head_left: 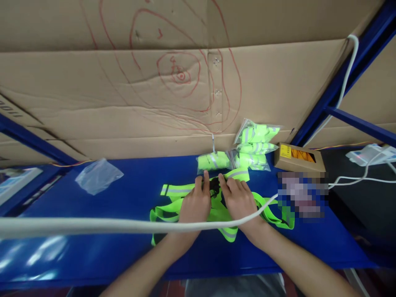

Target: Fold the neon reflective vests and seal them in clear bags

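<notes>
A neon-green strap harness (218, 212) with grey reflective stripes lies spread on the blue table. At its top middle is a black buckle (214, 186), between my two hands. My left hand (196, 202) rests on the straps left of the buckle, its index finger stretched forward. On the right side, my right hand (238, 198) is at the straps, with its index finger pointing towards the buckle. Both hands are bent around green webbing, and the thumbs are mostly hidden. Loops of strap spread out to either side.
Several clear bags of folded green straps (256, 148) lie at the back. Right of them is an open cardboard box (299, 160) with orange contents. An empty plastic bag (99, 176) lies at the left. A white cable (123, 226) crosses in front of the view.
</notes>
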`<state>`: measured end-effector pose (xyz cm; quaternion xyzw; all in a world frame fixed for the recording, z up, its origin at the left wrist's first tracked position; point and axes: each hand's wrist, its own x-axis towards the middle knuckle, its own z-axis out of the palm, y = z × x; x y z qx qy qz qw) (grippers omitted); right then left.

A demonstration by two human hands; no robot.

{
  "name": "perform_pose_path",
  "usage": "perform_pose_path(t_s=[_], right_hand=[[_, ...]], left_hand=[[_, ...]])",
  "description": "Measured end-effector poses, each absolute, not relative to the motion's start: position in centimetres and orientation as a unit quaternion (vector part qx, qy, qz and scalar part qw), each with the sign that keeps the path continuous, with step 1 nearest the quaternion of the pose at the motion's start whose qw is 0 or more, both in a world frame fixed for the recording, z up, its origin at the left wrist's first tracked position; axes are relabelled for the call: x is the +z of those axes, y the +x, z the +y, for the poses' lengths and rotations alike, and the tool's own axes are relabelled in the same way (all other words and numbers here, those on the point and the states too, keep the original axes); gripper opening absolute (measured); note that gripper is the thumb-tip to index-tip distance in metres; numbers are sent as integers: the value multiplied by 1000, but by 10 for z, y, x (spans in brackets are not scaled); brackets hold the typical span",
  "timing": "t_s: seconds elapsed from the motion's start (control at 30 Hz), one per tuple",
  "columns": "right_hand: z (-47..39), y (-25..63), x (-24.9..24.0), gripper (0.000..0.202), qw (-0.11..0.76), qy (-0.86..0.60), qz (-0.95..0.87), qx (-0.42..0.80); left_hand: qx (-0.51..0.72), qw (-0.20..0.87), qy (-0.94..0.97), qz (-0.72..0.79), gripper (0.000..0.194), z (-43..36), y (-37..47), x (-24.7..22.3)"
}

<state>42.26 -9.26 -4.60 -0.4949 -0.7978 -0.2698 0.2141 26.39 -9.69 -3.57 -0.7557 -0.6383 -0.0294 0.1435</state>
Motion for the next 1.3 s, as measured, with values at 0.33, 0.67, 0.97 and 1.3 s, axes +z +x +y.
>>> perform_pose_path(t_s=[0.33, 0.67, 0.97, 1.3], right_hand=[[-90, 425, -47, 43, 200, -497, -806, -251], [-98, 412, -52, 40, 160, -502, -804, -277], [-93, 434, -44, 52, 247, -483, -827, -145], [-94, 436, -66, 67, 319, -507, -801, -21]], left_hand=[[-50, 171, -747, -640, 65, -99, 262, -31], [-5, 178, -764, -620, 60, -100, 268, -39], [-160, 129, -788, -581, 75, -92, 243, -44], [-166, 146, -814, -537, 65, -102, 249, -47]])
